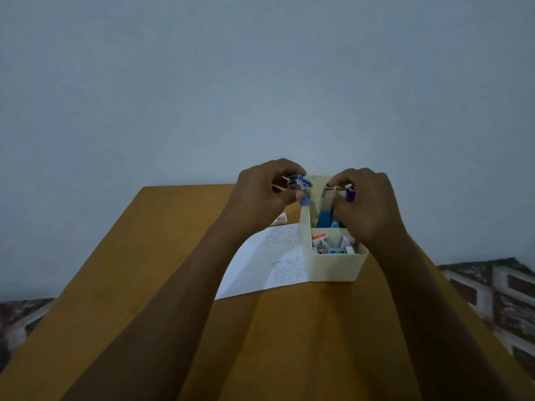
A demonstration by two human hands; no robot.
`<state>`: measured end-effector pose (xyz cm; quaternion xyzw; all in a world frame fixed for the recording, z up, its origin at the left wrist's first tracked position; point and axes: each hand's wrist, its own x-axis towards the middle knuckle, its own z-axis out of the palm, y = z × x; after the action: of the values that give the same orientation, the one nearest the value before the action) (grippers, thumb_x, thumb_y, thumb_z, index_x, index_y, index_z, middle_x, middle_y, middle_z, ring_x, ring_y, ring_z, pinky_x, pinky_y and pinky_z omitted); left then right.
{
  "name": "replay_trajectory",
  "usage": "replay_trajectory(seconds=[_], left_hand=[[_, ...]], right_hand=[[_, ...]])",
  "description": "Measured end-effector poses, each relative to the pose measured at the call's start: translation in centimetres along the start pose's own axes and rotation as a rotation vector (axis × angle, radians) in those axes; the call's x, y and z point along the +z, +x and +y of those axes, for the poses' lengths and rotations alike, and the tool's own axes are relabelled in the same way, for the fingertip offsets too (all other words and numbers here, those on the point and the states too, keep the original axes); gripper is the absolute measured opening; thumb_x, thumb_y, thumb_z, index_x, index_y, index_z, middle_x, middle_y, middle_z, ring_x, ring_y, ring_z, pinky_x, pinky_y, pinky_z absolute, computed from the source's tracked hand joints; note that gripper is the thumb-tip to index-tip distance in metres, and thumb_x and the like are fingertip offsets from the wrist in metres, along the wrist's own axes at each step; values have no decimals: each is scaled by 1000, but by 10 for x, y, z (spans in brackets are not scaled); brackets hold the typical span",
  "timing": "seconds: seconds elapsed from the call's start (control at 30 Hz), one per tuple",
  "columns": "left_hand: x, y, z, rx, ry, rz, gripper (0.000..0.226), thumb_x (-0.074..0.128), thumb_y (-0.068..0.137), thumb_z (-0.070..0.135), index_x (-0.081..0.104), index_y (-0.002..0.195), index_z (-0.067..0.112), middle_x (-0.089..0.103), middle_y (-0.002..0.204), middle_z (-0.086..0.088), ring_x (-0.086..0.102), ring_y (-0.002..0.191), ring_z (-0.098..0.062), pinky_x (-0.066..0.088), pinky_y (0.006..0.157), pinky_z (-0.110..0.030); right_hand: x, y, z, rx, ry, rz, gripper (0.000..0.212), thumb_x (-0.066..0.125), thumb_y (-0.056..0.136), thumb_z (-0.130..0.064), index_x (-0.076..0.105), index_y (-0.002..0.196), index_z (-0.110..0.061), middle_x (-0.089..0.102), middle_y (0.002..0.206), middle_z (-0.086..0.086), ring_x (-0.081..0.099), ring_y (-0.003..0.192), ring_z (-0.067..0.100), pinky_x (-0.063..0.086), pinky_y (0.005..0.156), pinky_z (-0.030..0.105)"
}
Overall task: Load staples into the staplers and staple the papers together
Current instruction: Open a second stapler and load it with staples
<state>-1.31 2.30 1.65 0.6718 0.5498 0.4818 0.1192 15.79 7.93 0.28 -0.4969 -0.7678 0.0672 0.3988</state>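
Forearms: two bare forearms, left (173,290) and right (422,287), reach from the near edge of the ochre wooden surface (121,285) toward its far edge.
Left grip: the left grip (266,192) is curled round a small blue plastic stapler with a steel head (301,189), held in the air.
Right grip: the right grip (369,206) pinches a small purple stapler with a bare metal rail (343,190), level with the blue one and a little apart from it.
Below: a cream plastic divided box (335,267) holds spare blue staplers (325,219) in its middle compartment and small staple packets (333,244) in its near one.
Papers: white written sheets (266,261) lie flat against the box's left wall.
Step, as judged: opening or checking the staplers before loading.
Doing it well: steady one stapler's base, open its magazine fully, seat the strip legs-down, and close it gently so it does not jam.
Hard to make out: fingers hide both magazines, so whether either is loaded cannot be told. The packet print is unreadable. A red-and-white packet (279,219) is half hidden behind the left wrist.
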Motion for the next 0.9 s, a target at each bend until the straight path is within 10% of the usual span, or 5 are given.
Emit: replay_trajectory(seconds=[0.13,0.57,0.9], left_hand=[[16,16,3,5,160,-33,29,77,77,18,70,105,20,70,97,6,61,87,-2,42,76,-8],[54,38,-21,25,508,-150,31,70,83,27,67,114,26,67,114,3,56,107,-21,44,92,-47],[60,40,-27,28,558,-140,39,72,81,29,64,118,21,53,127,2,38,122,-19,37,95,-41]], right_hand=[[-2,6,13,23,-117,-21,27,66,81,-16,65,107,-24,62,114,3,48,109,23,43,84,33],[22,11,37,0,-37,-102,45,69,74,-10,57,115,-22,61,110,2,49,107,24,43,92,38],[31,10,44,20,-34,-115,56,71,75,-12,47,124,-26,52,122,-1,40,113,19,33,92,28]])
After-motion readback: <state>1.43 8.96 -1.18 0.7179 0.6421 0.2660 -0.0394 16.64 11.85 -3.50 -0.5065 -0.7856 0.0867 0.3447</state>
